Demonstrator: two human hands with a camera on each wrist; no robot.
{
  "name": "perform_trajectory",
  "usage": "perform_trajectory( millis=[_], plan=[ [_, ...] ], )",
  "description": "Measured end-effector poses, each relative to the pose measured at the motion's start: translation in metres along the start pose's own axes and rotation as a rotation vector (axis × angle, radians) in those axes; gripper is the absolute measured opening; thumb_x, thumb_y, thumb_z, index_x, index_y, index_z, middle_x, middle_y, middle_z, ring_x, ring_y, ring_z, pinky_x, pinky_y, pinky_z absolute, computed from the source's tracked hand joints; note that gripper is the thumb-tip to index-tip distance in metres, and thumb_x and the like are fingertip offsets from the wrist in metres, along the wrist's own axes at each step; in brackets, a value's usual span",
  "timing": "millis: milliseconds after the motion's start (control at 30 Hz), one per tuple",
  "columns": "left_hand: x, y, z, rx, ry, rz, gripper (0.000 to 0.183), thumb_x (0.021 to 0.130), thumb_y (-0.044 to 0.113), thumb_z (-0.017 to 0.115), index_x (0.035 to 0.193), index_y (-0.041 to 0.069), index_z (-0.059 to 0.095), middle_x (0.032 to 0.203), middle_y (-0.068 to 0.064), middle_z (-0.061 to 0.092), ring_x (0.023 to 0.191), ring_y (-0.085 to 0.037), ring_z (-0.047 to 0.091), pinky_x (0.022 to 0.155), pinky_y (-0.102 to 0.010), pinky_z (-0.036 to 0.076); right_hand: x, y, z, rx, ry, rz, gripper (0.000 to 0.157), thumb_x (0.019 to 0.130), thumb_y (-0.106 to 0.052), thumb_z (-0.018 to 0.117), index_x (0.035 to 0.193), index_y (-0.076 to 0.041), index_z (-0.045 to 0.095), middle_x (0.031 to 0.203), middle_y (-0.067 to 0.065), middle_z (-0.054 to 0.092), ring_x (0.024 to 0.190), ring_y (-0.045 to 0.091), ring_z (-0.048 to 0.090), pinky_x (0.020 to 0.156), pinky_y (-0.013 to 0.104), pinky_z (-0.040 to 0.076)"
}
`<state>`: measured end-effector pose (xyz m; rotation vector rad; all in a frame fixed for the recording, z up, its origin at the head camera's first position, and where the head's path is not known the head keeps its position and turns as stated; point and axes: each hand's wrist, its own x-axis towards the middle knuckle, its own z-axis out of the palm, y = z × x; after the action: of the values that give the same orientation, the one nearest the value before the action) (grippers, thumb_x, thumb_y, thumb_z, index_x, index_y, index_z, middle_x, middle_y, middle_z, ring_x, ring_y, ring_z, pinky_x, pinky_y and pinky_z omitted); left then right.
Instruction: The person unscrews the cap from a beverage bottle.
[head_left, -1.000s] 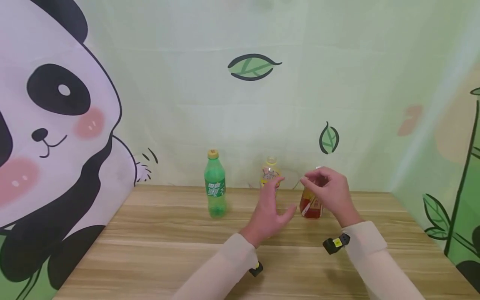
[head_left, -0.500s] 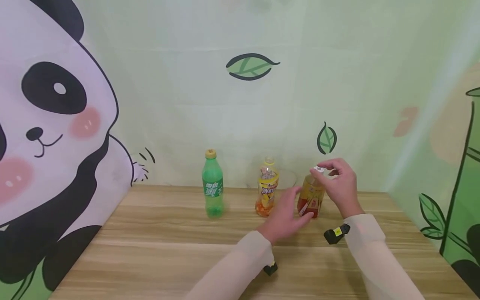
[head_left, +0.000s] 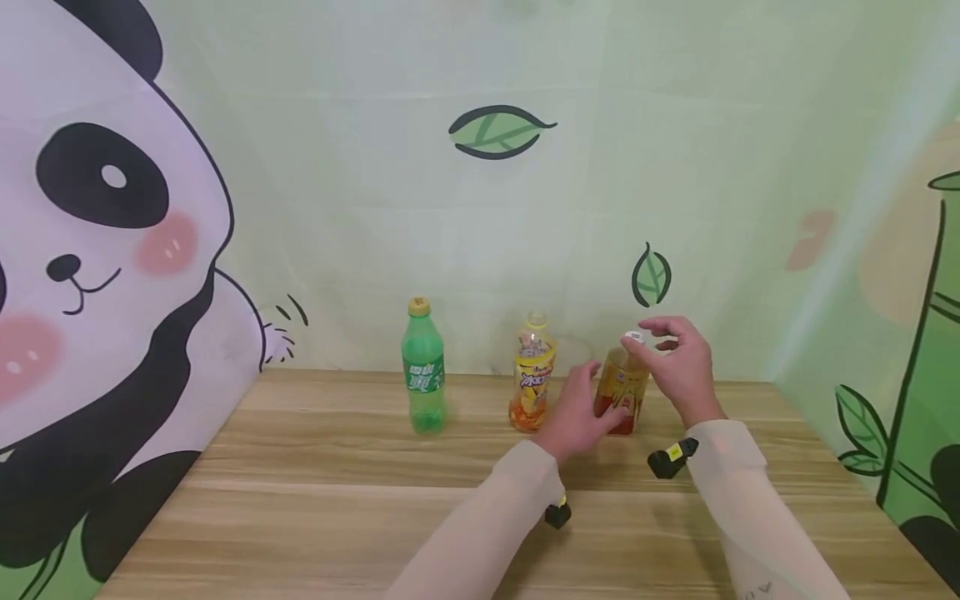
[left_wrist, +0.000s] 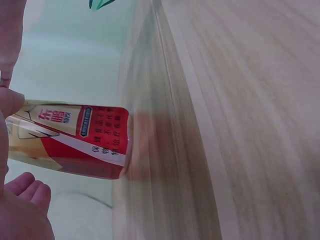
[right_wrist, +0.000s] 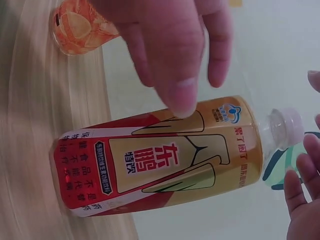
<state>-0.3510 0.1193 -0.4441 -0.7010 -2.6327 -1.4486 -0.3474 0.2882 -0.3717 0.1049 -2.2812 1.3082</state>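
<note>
An energy drink bottle (right_wrist: 165,155) with a gold and red label and a white cap (head_left: 633,337) stands upright on the table. My left hand (head_left: 581,417) is at its left side, thumb and fingers spread about the body; in the right wrist view the left thumb (right_wrist: 182,100) overlaps the label's edge, though contact is unclear. Around the cap, my right hand (head_left: 681,362) has its thumb and fingers parted. The right wrist view shows a gap between these right fingers (right_wrist: 302,175) and the cap.
To the left stands a bottle of orange drink (head_left: 532,383) with a yellow label and a bare, clear neck. Farther left is a green soda bottle (head_left: 425,375) with a yellow cap. Behind the wooden table (head_left: 337,500) hangs a printed cloth (head_left: 360,192).
My left hand has moved right, from in front of the orange drink bottle to the energy drink bottle. My right fingers, earlier close together over the bottle's top, now stand parted around its cap.
</note>
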Motion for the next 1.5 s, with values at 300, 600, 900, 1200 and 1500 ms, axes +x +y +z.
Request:
perform_trajectory(
  millis=[300,600,900,1200,1500],
  plan=[
    [0.011,-0.002,0.011,-0.019,0.009,-0.073,0.084,0.094,0.039,0.075,0.159,0.015,0.026,0.158,-0.007,0.040,0.141,-0.023,0.048,0.117,-0.044,0.045,0.006,0.006,0.002,-0.006,-0.049,0.082,0.061,0.090,-0.050,0.075,0.134,-0.010,0.061,0.133,0.013,0.060,0.112,0.031,0.056,0.088,0.031,0.051],
    [0.020,-0.004,0.020,-0.085,0.024,-0.159,0.094,0.092,0.040,0.077,0.161,0.013,0.019,0.160,-0.012,0.039,0.145,-0.026,0.046,0.119,-0.047,0.042,0.008,0.012,0.007,0.011,-0.062,0.098,0.062,0.089,-0.052,0.076,0.133,-0.011,0.063,0.130,0.011,0.063,0.110,0.027,0.058,0.089,0.023,0.050],
    [0.029,-0.018,0.024,-0.132,0.027,-0.220,0.101,0.089,0.039,0.080,0.162,0.016,0.015,0.161,-0.013,0.040,0.145,-0.029,0.046,0.120,-0.048,0.040,0.010,0.012,0.015,0.038,-0.084,0.139,0.067,0.088,-0.054,0.075,0.135,-0.007,0.062,0.130,0.013,0.064,0.111,0.027,0.060,0.093,0.030,0.052],
    [0.029,-0.019,0.024,-0.142,-0.013,-0.182,0.088,0.091,0.032,0.079,0.159,0.015,0.025,0.153,-0.011,0.050,0.138,-0.026,0.054,0.117,-0.044,0.044,0.010,0.015,0.017,0.028,-0.072,0.169,0.065,0.089,-0.053,0.076,0.134,-0.008,0.063,0.127,0.012,0.066,0.112,0.025,0.061,0.097,0.030,0.053],
    [0.029,-0.018,0.028,-0.142,-0.049,-0.144,0.072,0.092,0.035,0.077,0.151,0.020,0.037,0.146,-0.004,0.054,0.132,-0.019,0.056,0.115,-0.041,0.047,0.008,0.014,0.010,0.010,-0.073,0.160,0.062,0.087,-0.055,0.076,0.127,-0.009,0.067,0.123,0.011,0.067,0.108,0.022,0.058,0.087,0.019,0.051]
  ],
)
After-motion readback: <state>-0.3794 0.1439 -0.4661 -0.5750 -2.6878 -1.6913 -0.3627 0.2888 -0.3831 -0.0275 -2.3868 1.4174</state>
